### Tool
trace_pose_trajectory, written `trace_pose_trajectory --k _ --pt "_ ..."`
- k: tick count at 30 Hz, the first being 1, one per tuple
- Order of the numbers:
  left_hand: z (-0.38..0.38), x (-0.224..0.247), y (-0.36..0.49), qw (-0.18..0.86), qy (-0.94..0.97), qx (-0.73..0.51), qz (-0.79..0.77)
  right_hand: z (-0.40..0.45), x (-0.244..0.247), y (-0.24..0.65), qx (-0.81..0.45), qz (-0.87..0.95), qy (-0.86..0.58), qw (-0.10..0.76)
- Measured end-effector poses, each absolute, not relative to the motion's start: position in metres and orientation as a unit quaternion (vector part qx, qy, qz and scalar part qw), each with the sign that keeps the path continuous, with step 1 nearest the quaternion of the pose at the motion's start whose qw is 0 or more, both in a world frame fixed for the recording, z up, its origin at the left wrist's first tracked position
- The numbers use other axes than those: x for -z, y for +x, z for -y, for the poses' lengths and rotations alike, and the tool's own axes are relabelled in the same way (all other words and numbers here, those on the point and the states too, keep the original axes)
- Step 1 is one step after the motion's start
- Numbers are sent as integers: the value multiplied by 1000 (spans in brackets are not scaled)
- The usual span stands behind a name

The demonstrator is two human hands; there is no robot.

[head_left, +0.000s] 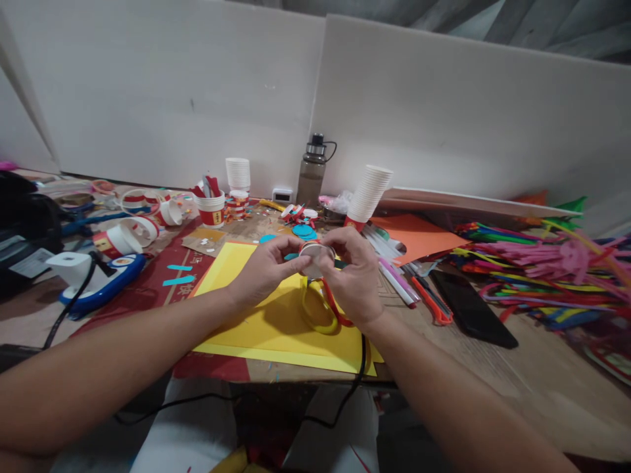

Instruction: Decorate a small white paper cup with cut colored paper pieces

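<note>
Over the yellow paper [246,323], my left hand [261,270] and my right hand [352,279] both pinch a small cut-down paper cup base [311,268]. Its round white bottom faces me, and a red edge shows at its top. Fingers and thumbs close on it from both sides. Scissors with yellow and red handles [320,318] lie on the paper just below my right hand, their blades mostly hidden. Behind my hands are blue paper discs [304,232] and several small red and white cut cup pieces [298,214].
Right: markers [398,281], an orange-handled cutter [432,301], a black phone [476,310] and piled pipe cleaners [557,259]. Behind: stacked paper cups [369,194] and a water bottle [310,172]. Left: blue strips [180,280], cut cups [118,240] and a blue-and-white corded device [104,282].
</note>
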State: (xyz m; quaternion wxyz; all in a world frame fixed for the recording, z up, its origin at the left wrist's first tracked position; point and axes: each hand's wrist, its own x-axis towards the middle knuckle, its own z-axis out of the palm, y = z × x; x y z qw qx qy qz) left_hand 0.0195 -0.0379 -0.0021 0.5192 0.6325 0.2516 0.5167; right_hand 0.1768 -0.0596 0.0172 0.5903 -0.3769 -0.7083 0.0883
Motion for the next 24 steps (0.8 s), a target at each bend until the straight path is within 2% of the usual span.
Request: trace_pose_trajectory --k 6,14,24 --pt "41 0 20 438 644 -588 -220 57 -14 180 -31 737 -326 591" --pt "42 1 19 363 685 -584 -241 57 -14 177 -36 744 -315 588" --pt "40 -1 17 384 688 -572 -229 58 -12 177 -24 751 -321 577"
